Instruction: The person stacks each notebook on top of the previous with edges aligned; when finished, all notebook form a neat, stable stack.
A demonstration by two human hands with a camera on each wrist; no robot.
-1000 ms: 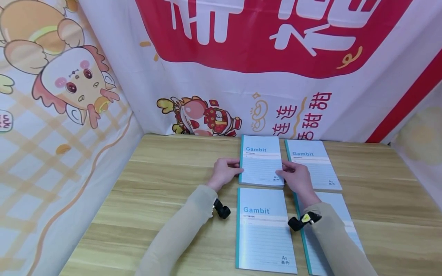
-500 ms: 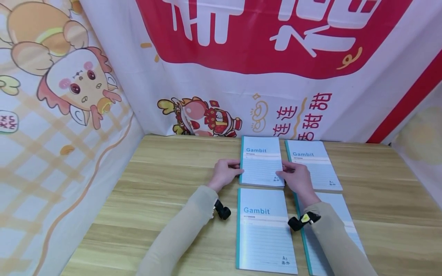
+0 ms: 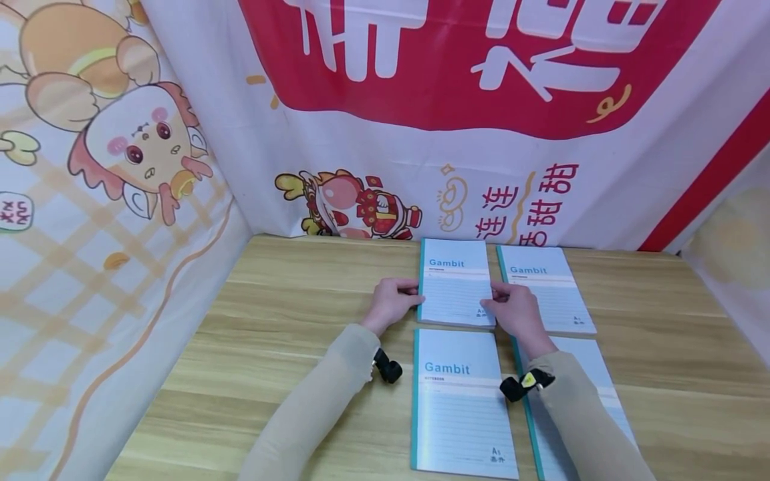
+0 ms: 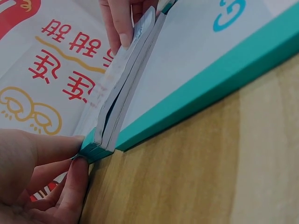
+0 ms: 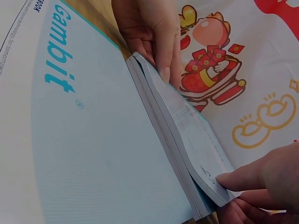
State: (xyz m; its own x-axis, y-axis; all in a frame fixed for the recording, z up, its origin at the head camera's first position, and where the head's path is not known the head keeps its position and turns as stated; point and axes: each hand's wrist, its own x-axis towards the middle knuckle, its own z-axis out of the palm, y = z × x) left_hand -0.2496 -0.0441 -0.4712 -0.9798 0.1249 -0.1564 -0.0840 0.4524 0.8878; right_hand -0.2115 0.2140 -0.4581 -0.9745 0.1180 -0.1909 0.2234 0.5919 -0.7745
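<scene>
Pale blue Gambit notebooks with teal spines lie in two columns on the wooden table. At the back of the left column, both hands hold a small stack of notebooks [image 3: 455,294] by its sides. My left hand [image 3: 391,304] pinches the spine side, thumb near the top edge, fingers below. My right hand [image 3: 519,310] grips the opposite side near its lower corner, thumb on the cover. In the left wrist view, more than one layer shows in the stack [image 4: 105,133], with a gap between the layers. Close in front lies another notebook [image 3: 463,414].
To the right are a back notebook [image 3: 544,294] and a front notebook [image 3: 592,357], the latter partly covered by my right sleeve. Printed cloth [image 3: 361,147] hangs directly behind the table [image 3: 301,294], and more cloth [image 3: 120,267] stands at the left.
The head view has shifted very slightly. Both hands stay at the sides of the back-left notebooks with the same hold.
</scene>
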